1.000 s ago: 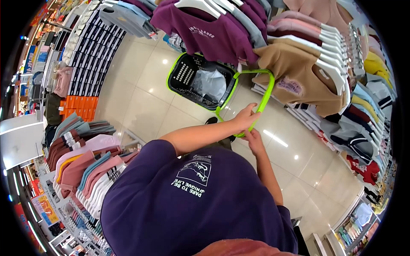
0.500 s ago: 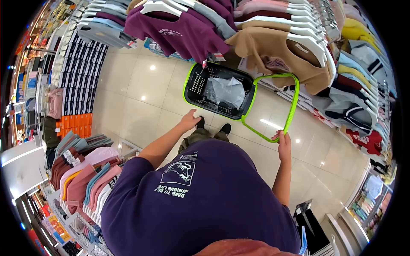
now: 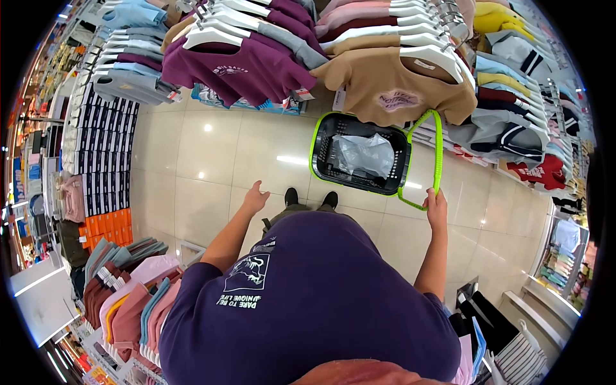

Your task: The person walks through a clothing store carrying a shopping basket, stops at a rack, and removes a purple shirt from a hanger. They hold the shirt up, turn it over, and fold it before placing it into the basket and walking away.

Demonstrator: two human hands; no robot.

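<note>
The shop had a glossy cream tiled floor [image 3: 192, 160]. Stacks of folded shirts [image 3: 122, 289] sat on a low table at the far left, well away from either hand. The left hand [image 3: 255, 197] hung in the air over the tiles with its fingers loosely spread, holding nothing and touching nothing. A pair of black shoes [image 3: 292, 195] showed just to the right of it. Up and left of that empty hand, a maroon T-shirt [image 3: 237, 67] hung on a white hanger.

Further right, a black basket [image 3: 330, 138] with a lime-green rim stood on the floor. It lay ahead and to the left of the right hand, and a crumpled grey plastic bag [image 3: 366, 154] lay inside it. A tan T-shirt [image 3: 391, 90] on the rack hung just above the basket's far edge. The long green handle [image 3: 438, 147] ran from the basket's right side back toward the person. The right hand [image 3: 437, 205] was closed around the near end of the handle, fingers wrapped over the bar. Beyond that grip to the right, more shirts [image 3: 513, 135] hung along a rack.
</note>
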